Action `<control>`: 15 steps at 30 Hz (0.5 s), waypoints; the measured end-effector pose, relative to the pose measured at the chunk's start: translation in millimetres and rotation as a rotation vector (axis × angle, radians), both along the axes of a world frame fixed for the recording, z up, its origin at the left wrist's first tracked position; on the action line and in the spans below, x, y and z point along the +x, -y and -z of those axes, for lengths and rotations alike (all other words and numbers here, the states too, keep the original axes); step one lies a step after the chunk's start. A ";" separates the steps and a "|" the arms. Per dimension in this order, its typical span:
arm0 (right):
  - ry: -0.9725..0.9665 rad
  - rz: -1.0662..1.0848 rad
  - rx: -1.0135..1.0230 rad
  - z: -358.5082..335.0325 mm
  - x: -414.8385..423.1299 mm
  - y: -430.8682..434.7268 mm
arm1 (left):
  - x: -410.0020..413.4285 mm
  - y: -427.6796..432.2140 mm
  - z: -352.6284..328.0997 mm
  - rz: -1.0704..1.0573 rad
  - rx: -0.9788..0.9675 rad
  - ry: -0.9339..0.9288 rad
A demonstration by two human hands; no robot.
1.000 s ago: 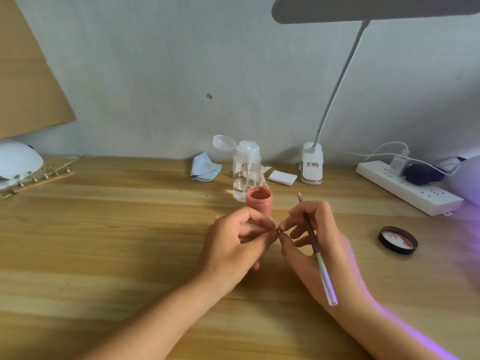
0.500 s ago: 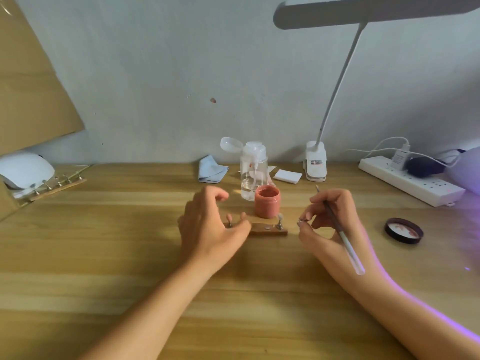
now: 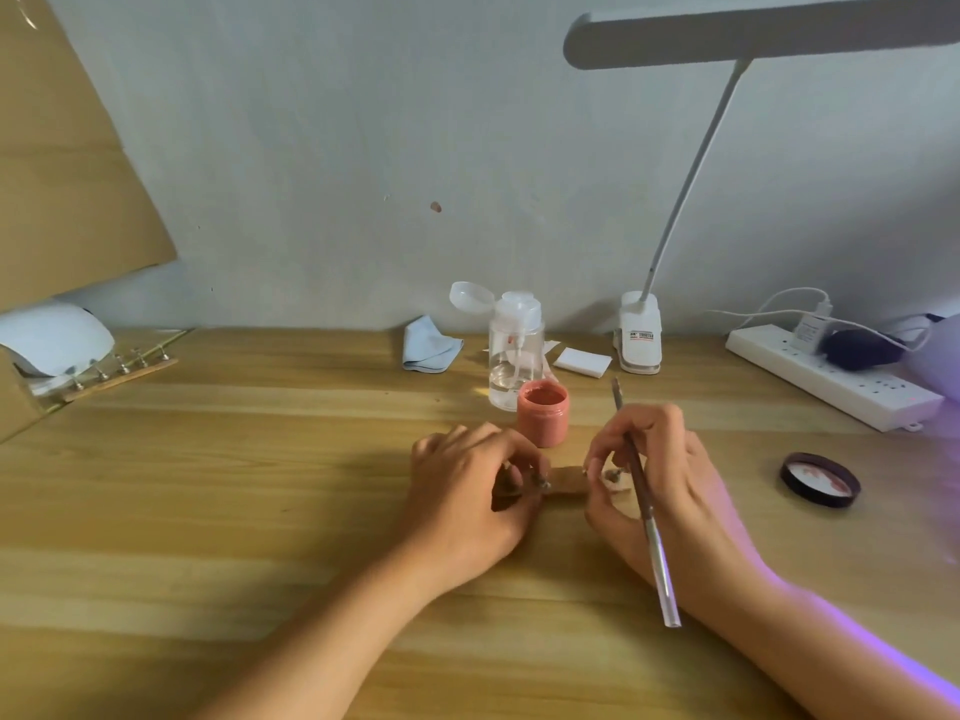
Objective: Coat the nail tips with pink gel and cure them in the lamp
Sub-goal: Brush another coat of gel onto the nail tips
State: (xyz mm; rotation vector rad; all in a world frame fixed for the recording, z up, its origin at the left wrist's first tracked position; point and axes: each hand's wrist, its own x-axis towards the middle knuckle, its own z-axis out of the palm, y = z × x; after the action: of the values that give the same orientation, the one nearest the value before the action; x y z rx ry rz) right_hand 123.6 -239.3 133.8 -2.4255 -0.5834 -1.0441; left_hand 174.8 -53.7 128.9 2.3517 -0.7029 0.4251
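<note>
On the worktop (image 3: 208, 511), the left hand (image 3: 467, 496) has its grip pinched on the left end of the wooden nail-tip holder (image 3: 567, 480). The right hand (image 3: 670, 491), grip clamped on the brush (image 3: 647, 517), touches the holder's right end. The open pink gel jar (image 3: 543, 414) stands just behind, with the pump bottle (image 3: 516, 350) beyond.

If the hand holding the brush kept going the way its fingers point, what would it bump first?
Probably the small brown wooden strip between the hands: the right hand, gripping a thin clear-handled brush, points its fingertips left at the strip's end. Past it is the left hand. Depth is unclear.
</note>
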 end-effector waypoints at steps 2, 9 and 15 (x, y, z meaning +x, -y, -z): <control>-0.004 0.029 -0.038 0.4 -0.1 0.7 | 0.2 -0.3 -1.6 0.055 -0.027 -0.083; -0.051 0.067 -0.064 2.0 3.0 3.3 | 2.3 0.1 -3.6 0.096 -0.096 -0.192; -0.092 0.035 -0.048 2.6 4.7 5.2 | 4.1 -0.6 -1.9 0.120 -0.106 -0.210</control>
State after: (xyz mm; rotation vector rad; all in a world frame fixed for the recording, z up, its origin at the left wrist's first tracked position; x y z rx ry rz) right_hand 128.2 -244.5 131.2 -2.5191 -0.5433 -0.9361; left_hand 178.9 -53.1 130.8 2.2013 -0.6995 0.1553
